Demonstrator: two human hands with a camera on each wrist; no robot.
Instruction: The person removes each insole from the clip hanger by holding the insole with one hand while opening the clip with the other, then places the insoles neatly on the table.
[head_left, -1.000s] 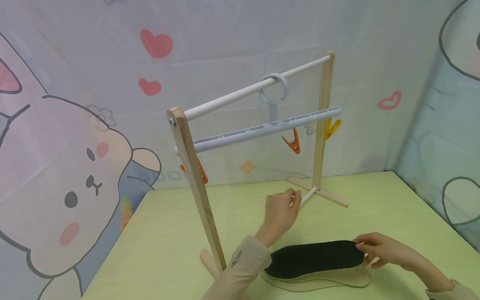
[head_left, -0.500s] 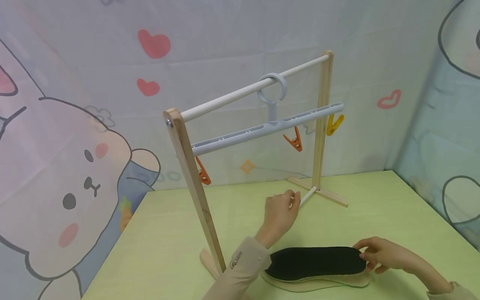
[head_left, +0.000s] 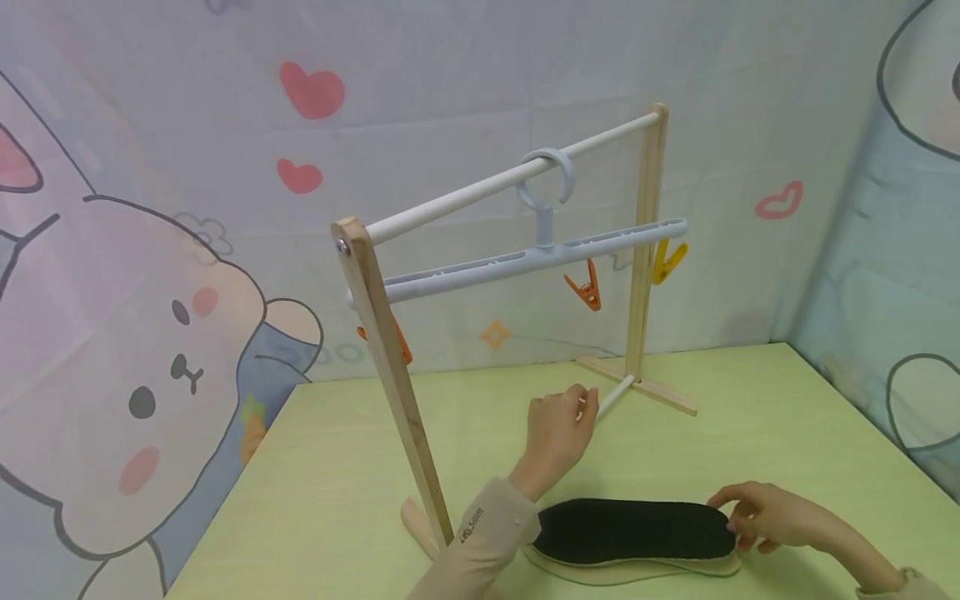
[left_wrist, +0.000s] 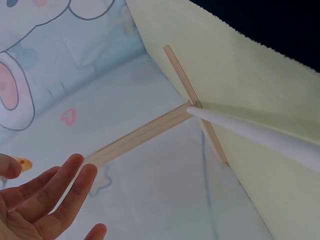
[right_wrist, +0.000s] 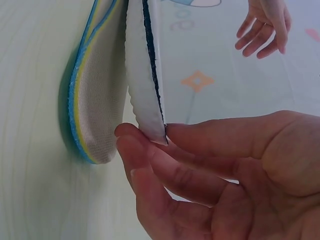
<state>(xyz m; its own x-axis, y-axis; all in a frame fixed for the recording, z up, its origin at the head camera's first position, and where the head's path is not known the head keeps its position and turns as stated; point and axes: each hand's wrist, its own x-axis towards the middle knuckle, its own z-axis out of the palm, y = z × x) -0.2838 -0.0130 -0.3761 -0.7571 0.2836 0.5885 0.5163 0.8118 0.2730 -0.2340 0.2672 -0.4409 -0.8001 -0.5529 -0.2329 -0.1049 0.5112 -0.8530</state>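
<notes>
Between thumb and fingertips, my right hand [head_left: 780, 512] pinches one end of a black insole [head_left: 633, 530]; its pale underside shows in the right wrist view. Held above the table, it overlaps a beige insole [head_left: 615, 573], which has a blue and yellow edge in the right wrist view. My left hand [head_left: 557, 433] hovers over the black insole's far side, before the rack's lower rod, with fingers loosely bent and nothing in them. The left wrist view also shows these fingers [left_wrist: 65, 192] relaxed and apart. My left sleeve covers the insoles' left ends.
A wooden rack with a white top rod [head_left: 468, 194] stands on the pale green table [head_left: 315, 475]. From the rod hangs a light blue hanger [head_left: 517, 265]. Two orange clips [head_left: 588, 289] and a yellow clip [head_left: 667, 262] hang from it. A printed cloth [head_left: 442, 92] backs the table.
My right hand has moved slightly down and right, lowering the black insole's end over the beige one. The hanger sways a little with its clips. My left hand stays nearly still.
</notes>
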